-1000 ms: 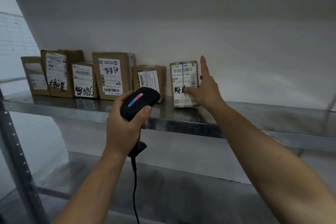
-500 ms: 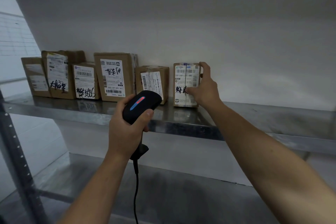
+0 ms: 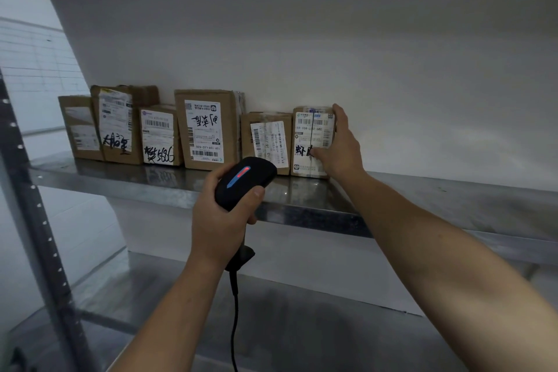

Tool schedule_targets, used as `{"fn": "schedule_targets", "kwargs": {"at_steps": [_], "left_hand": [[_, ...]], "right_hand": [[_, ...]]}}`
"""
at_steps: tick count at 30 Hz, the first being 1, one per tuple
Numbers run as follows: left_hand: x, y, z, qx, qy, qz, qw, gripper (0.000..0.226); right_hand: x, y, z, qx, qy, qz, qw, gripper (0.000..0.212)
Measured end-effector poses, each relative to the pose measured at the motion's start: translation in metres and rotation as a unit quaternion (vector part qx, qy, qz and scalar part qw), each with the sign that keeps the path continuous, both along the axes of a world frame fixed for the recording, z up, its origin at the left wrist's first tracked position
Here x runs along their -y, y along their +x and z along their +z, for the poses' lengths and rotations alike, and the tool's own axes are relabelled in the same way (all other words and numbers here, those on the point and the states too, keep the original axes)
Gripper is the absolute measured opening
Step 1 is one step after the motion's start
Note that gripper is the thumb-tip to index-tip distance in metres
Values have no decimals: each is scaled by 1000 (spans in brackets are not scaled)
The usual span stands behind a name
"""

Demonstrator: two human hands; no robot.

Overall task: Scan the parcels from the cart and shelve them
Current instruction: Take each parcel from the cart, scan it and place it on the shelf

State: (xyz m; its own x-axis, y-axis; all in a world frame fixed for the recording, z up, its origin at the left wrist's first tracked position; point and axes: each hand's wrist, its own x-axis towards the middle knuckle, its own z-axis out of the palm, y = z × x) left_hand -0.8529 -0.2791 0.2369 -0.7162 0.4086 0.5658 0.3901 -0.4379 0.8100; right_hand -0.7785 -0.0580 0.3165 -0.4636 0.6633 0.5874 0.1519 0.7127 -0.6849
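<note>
six parcels (image 3: 205, 130) stood in a row on the metal shelf (image 3: 453, 198), the right hand (image 3: 342, 146) clamping thumb and curled fingers on the rightmost parcel (image 3: 311, 137), the left hand (image 3: 219, 220) wrapped tight round the barcode scanner (image 3: 244, 181); cart unseen, remainder unknown.

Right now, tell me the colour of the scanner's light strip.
Scanner light strip: red and blue, head view.

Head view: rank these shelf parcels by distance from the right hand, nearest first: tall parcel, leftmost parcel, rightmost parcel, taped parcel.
1. rightmost parcel: right end of the row, gripped by the right hand.
2. taped parcel: next one to the left.
3. tall parcel: mid-row.
4. leftmost parcel: far left end.
</note>
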Motion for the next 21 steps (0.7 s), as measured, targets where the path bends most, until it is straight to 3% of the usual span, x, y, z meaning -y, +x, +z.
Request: {"fn": "schedule_targets", "kwargs": {"at_steps": [12,16,21], "left_hand": [[-3,13,1,-5,-2,-12,1000,59],[-16,29,-2,-15,-3,-36,999,69],[-37,63,-2,-18,-6,-80,997,60]], "right_hand": [[-1,27,-2,-10,-6,10,1000,106],[-5,58,-5,4,48,-3,999,85],[-7,109,-15,-1,126,-39,991,57]]}}
